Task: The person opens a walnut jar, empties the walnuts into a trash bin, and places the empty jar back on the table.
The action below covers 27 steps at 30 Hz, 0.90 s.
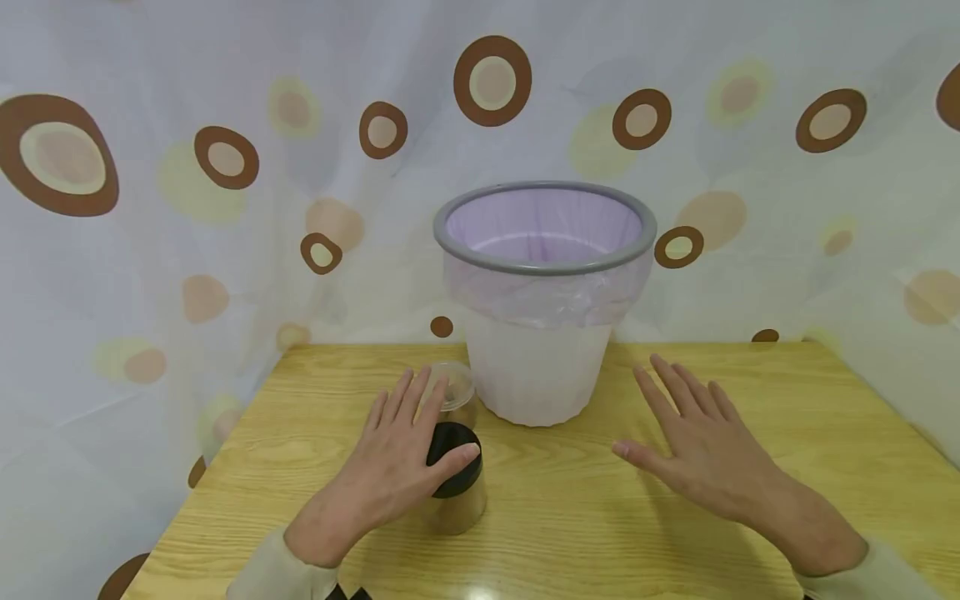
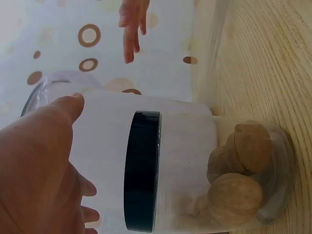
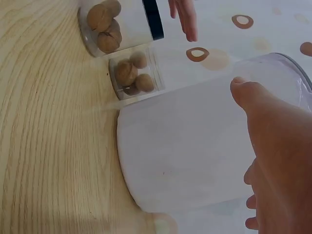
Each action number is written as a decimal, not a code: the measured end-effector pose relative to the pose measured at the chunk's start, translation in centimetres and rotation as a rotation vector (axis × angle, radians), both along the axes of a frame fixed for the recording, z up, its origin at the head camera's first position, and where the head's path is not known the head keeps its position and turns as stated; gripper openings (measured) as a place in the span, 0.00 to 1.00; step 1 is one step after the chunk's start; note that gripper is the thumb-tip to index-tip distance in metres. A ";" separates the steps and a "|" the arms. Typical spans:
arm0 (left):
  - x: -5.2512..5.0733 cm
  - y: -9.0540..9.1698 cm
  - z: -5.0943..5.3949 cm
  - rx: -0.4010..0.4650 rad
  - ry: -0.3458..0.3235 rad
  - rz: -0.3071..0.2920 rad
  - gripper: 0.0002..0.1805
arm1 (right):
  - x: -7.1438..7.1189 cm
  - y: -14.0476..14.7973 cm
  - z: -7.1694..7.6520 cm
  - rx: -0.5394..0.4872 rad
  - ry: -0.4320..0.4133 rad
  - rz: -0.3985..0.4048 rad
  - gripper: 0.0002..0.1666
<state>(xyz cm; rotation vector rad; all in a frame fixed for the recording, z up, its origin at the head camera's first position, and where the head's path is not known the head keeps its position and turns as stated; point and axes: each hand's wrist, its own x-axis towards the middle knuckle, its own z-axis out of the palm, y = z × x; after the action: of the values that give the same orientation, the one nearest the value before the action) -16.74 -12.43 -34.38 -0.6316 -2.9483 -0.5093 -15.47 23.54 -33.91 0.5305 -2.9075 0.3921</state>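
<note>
My left hand (image 1: 393,454) hovers with straight, spread fingers beside a clear jar with a black lid (image 1: 456,467); it grips nothing. In the left wrist view walnuts (image 2: 235,197) lie at the bottom of that jar. Behind it stands a smaller clear container (image 3: 136,74), also with walnuts in it, partly covered by my left hand in the head view. Over the right side of the table my right hand (image 1: 708,450) is held with fingers spread and nothing in it. Between and beyond both hands stands a white bin (image 1: 536,358) with a grey rim.
A pale purple bag (image 1: 547,296) lines the bin and folds over its outside. The wooden table (image 1: 555,517) carries everything. A white curtain with brown circles (image 1: 492,81) hangs behind and along the sides.
</note>
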 end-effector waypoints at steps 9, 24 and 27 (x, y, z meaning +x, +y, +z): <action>0.2 0.1 -0.4 0.016 0.085 -0.012 0.48 | 0.0 -1.1 -1.1 -0.031 0.017 0.044 0.58; 0.4 0.6 -1.4 0.051 0.070 -0.024 0.46 | 0.1 -3.2 -3.8 -0.206 -0.014 0.105 0.54; 0.4 0.6 -1.5 0.060 0.053 -0.026 0.45 | 0.1 -3.7 -4.2 -0.232 -0.029 0.121 0.53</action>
<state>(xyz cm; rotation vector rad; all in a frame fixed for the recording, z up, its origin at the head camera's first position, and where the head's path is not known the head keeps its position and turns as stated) -16.37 -11.86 -35.88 -0.6664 -2.8675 -0.5719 -15.33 19.88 -38.15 0.6689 -2.8117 0.7480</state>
